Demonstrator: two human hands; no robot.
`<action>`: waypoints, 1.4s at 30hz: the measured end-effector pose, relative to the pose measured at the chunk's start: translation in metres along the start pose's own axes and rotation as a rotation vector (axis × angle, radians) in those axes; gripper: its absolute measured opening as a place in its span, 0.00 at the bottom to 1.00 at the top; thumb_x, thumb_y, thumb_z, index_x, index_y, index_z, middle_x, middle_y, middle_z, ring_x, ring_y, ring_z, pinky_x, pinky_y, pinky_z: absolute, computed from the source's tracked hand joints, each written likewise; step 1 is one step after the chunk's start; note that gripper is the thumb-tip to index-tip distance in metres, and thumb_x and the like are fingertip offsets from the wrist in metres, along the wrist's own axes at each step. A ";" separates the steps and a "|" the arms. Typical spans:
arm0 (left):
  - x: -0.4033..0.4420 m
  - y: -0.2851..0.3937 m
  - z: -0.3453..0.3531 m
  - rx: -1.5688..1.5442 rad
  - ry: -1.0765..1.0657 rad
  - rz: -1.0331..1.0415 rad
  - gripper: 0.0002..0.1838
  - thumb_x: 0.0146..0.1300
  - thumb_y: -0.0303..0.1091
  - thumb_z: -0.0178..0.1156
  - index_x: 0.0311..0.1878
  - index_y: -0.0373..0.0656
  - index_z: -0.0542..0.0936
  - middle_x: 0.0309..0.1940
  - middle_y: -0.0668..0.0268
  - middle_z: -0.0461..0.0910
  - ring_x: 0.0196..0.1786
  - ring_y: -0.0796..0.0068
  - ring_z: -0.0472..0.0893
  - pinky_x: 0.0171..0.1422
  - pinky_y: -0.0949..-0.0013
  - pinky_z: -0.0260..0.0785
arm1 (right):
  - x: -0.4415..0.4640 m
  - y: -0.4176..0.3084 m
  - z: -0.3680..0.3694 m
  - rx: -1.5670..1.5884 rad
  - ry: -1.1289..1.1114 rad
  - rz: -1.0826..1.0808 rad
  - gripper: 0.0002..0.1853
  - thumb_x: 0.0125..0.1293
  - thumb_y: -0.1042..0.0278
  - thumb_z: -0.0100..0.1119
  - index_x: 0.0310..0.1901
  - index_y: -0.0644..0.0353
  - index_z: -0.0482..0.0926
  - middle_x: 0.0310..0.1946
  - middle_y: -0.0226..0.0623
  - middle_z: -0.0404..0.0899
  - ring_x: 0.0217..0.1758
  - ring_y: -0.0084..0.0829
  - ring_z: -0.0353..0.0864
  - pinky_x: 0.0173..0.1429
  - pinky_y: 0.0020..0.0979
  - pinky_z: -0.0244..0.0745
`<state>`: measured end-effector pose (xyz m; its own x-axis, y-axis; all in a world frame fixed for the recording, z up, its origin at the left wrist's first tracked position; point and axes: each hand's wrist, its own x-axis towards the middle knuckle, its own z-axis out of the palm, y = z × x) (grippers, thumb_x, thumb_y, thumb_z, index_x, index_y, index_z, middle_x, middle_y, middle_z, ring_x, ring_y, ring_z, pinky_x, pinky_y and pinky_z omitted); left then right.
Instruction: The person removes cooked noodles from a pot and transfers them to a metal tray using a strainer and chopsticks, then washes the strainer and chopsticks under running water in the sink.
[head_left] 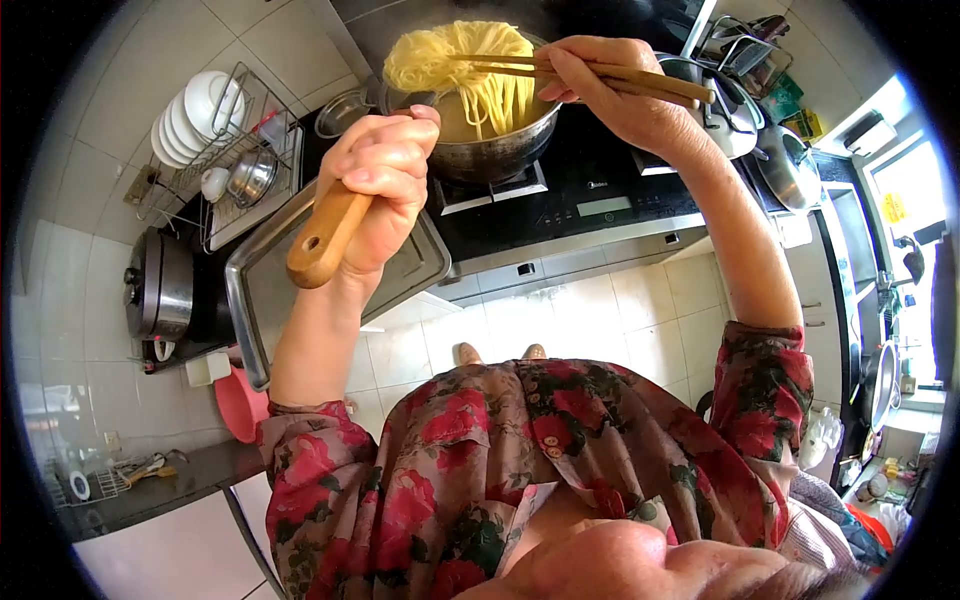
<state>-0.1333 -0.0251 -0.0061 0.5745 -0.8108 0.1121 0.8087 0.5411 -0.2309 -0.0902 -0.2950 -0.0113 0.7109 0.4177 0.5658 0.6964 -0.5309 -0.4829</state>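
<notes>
My left hand is closed round a wooden-handled utensil. Its far end is hidden behind my fist and the noodles, so I cannot tell its kind. In my right hand is a pair of long wooden chopsticks, with the tips among a bundle of yellow noodles. The noodles are raised above a dark metal pot on the stove, and some strands hang down into its pale liquid.
A metal tray lies left of the black stove. Further left stand a dish rack with white bowls and a dark cooker. Lidded pans are at the right. Below hangs a pink basin.
</notes>
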 end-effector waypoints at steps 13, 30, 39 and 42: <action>-0.057 0.008 0.052 -0.081 -0.151 -0.142 0.12 0.63 0.20 0.45 0.47 0.36 0.57 0.21 0.68 0.64 0.21 0.73 0.72 0.27 0.65 0.76 | 0.027 -0.106 -0.008 0.180 0.120 0.077 0.13 0.72 0.68 0.49 0.38 0.70 0.79 0.27 0.36 0.82 0.30 0.24 0.82 0.35 0.24 0.79; -0.321 -0.001 0.145 0.007 -0.213 0.147 0.13 0.64 0.20 0.38 0.47 0.41 0.49 0.25 0.61 0.61 0.16 0.66 0.71 0.16 0.57 0.74 | 0.072 -0.306 0.131 0.303 0.192 -0.212 0.15 0.72 0.65 0.51 0.41 0.71 0.81 0.30 0.43 0.83 0.32 0.29 0.85 0.36 0.25 0.83; -0.420 0.040 0.062 0.083 0.060 0.254 0.11 0.68 0.24 0.39 0.51 0.32 0.59 0.24 0.67 0.62 0.20 0.76 0.71 0.25 0.67 0.73 | 0.036 -0.296 0.294 0.257 0.095 -0.140 0.12 0.69 0.63 0.55 0.34 0.63 0.80 0.22 0.39 0.82 0.22 0.27 0.83 0.24 0.27 0.78; -0.446 0.071 0.017 0.126 0.261 0.277 0.09 0.69 0.25 0.40 0.49 0.32 0.64 0.24 0.70 0.63 0.20 0.80 0.70 0.26 0.74 0.68 | 0.008 -0.282 0.360 0.442 0.067 0.012 0.10 0.67 0.66 0.57 0.34 0.64 0.81 0.21 0.39 0.81 0.21 0.29 0.81 0.24 0.30 0.75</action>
<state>-0.3298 0.3785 -0.0558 0.7345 -0.6511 -0.1913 0.6462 0.7571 -0.0957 -0.2455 0.1237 -0.1107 0.7214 0.3572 0.5934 0.6737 -0.1632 -0.7208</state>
